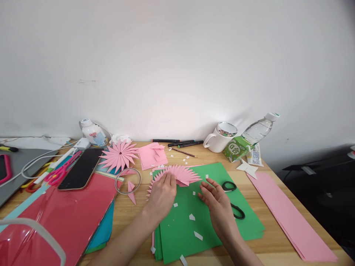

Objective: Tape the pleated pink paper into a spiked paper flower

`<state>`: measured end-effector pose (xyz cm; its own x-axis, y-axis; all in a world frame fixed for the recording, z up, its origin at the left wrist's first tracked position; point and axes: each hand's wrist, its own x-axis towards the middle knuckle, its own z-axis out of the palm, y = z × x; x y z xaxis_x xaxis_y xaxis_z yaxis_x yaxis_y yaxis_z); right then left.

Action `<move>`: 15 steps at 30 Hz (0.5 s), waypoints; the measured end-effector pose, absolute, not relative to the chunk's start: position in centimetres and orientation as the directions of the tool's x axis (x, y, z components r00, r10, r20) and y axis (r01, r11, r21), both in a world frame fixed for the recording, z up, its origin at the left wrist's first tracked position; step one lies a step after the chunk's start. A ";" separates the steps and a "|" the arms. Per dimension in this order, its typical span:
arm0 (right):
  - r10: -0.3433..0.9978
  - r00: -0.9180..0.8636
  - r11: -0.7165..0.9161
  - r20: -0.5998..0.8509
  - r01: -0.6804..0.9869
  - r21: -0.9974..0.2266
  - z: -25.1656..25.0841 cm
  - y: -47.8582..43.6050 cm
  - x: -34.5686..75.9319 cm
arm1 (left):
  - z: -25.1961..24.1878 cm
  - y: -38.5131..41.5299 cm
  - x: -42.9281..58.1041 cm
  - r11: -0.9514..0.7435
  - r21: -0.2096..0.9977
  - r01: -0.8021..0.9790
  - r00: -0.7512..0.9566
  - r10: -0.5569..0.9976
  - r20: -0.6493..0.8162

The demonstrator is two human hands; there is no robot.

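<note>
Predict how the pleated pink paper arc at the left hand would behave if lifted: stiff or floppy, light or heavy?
The pleated pink paper arc would probably feel light, being folded paper. Lifted at one end, it may flex or sag, since its visible points form an open curve. Its narrow tips look apt to bend if pushed.

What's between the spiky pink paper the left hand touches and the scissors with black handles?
In the head view, the right hand is between the spiky pink paper and the black-handled scissors, above green paper with white scraps.

Pink fan (181, 172), green sheets (183, 229); white mug (218, 143)
</note>
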<state>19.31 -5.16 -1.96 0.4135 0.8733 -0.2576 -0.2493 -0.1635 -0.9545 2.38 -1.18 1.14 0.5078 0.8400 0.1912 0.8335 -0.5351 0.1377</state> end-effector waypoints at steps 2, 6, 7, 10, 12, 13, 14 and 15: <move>0.880 0.396 -0.159 -0.263 -0.275 -0.948 -2.0 -5.1 19.0 | 1.6 -0.9 1.8 -0.497 0.171 0.851 0.454 0.859 0.236; 0.904 0.328 -0.164 -0.273 -0.322 -0.932 -1.7 -5.0 17.9 | 2.2 0.2 0.2 -0.364 0.406 0.838 0.253 0.919 0.302; 0.913 0.304 -0.169 -0.273 -0.329 -0.929 -1.6 -5.0 17.6 | 2.5 0.6 -0.3 -0.322 0.475 0.819 0.190 0.933 0.306; 0.941 0.208 -0.192 -0.267 -0.323 -0.927 -1.2 -4.6 16.7 | 3.3 1.5 -1.7 -0.168 0.698 0.696 -0.033 0.964 0.265; 0.958 0.144 -0.197 -0.249 -0.303 -0.933 -0.9 -4.3 16.2 | 4.0 1.9 -2.5 -0.108 0.851 0.514 -0.137 0.969 0.206; 0.966 0.115 -0.192 -0.234 -0.290 -0.937 -0.8 -4.0 16.0 | 4.3 2.0 -2.8 -0.078 0.910 0.406 -0.156 0.976 0.153; 0.973 0.091 -0.182 -0.215 -0.278 -0.943 -0.6 -3.8 15.9 | 4.5 2.0 -2.9 -0.047 0.956 0.290 -0.174 0.980 0.100; 0.978 0.073 -0.167 -0.193 -0.266 -0.949 -0.5 -3.5 15.9 | 4.6 2.0 -2.9 -0.013 0.985 0.172 -0.190 0.981 0.046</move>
